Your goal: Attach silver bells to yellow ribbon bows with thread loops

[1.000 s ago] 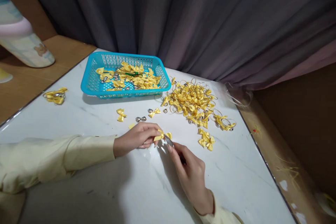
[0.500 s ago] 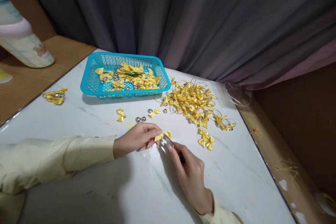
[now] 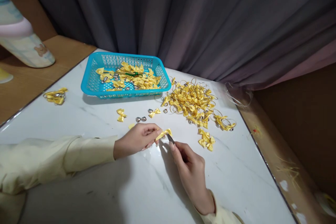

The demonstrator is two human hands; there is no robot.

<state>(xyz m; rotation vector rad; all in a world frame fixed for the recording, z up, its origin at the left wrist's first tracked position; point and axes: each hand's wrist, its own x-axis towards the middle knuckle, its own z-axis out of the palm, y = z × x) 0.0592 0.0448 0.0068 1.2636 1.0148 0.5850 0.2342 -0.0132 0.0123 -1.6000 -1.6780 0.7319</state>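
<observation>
Above the near middle of the table, my left hand (image 3: 140,138) pinches a yellow satin bow (image 3: 165,133) by its left end. My right hand (image 3: 190,171) is closed around metal tweezers (image 3: 170,138), whose narrow tips touch the middle of this bow. Most of the tool is hidden by the fingers. Beyond my left hand lie a loose yellow bow (image 3: 121,115), a pair of silver heart-shaped beads (image 3: 141,119) and another bow with a bead (image 3: 154,112). More bows (image 3: 206,140) lie to the right of the tweezers.
A blue plastic basket (image 3: 126,93) with bows and beads stands at the back of the white marbled table (image 3: 86,115). A heap of bows on gold loops (image 3: 191,101) lies right of it. A small bundle (image 3: 55,96) sits at left. A tumbler (image 3: 28,42) stands beyond the table's left edge.
The tweezers have shifted slightly right and turned, so a narrower side shows at the bow's middle. The bow has tilted a little in my left fingers.
</observation>
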